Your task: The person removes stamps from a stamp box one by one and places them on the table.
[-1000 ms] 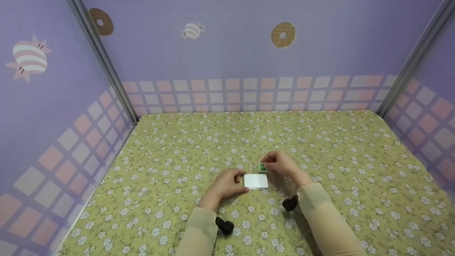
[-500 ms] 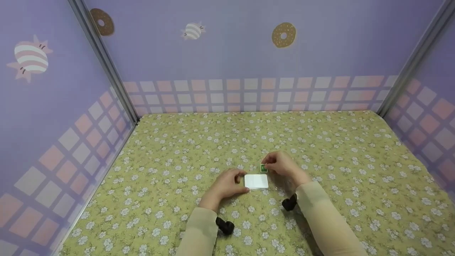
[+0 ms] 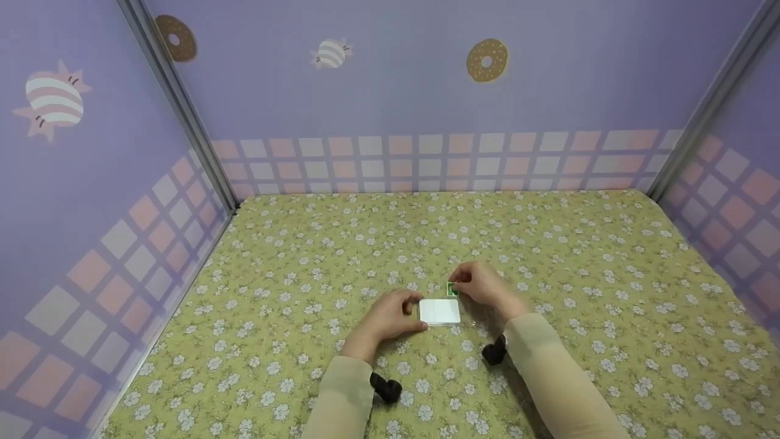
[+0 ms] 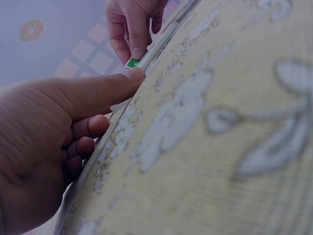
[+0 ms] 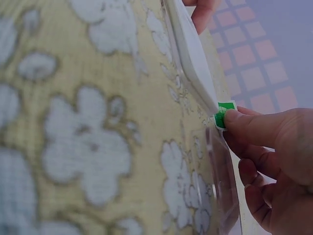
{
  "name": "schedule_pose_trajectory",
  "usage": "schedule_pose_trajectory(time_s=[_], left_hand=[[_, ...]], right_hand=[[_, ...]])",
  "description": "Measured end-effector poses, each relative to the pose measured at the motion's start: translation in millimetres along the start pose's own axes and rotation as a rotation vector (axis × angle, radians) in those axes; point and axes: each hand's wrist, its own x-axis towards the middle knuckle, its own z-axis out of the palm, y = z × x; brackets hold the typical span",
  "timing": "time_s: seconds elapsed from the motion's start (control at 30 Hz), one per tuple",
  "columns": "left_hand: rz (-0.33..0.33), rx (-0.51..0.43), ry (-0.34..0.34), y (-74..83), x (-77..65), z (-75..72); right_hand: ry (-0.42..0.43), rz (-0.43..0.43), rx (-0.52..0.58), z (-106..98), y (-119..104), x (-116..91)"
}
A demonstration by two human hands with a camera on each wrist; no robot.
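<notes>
A thin white rectangular slab [image 3: 440, 311], like a small stack of cards or a flat case, lies on the flowered cloth. My left hand [image 3: 390, 314] grips its left end, thumb at the near edge and fingers at the far one. At its far right corner my right hand [image 3: 484, 283] pinches a small green piece with a white border [image 5: 226, 105] between thumb and fingers. In the right wrist view the thumb covers part of this piece, which touches or nearly touches the slab's edge. What the green piece is I cannot tell.
Clear plastic [image 5: 222, 181] with a rounded rim lies on the cloth below the right hand. A yellow-green flowered cloth [image 3: 341, 244] covers the table. Purple walls [image 3: 396, 91] with printed sweets and doughnuts stand at the back and sides.
The small green piece has tipped from showing a white side to lying flatter, and the right thumb now covers more of it. The left hand has stayed in place on the slab.
</notes>
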Motion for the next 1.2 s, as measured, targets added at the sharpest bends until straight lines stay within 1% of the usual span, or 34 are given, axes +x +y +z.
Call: schedule_pose_trajectory(time_s=[0.13,0.4,0.63,0.97,1.2], left_hand=[[0.006,-0.003,-0.001,0.3,0.0,-0.2],[0.005,0.011,0.002,-0.2,-0.2,0.1],[0.014,0.02,0.003,-0.2,-0.1,-0.1],[0.014,-0.015,0.002,-1.0,0.1,0.0],[0.027,0.005,0.0,-2.6,1.0,0.8]], right_hand=[[0.008,0.012,-0.013,2.0,-0.7,-0.4],[0.018,0.001,-0.047,3.0,-1.7,-0.4],[0.028,-0.037,-0.089,2.8,-0.6,0.8],[0.042,-0.017,-0.121,4.1,-1.3,1.6],[0.049,-0.007,-0.118,3.4,-3.5,-0.8]])
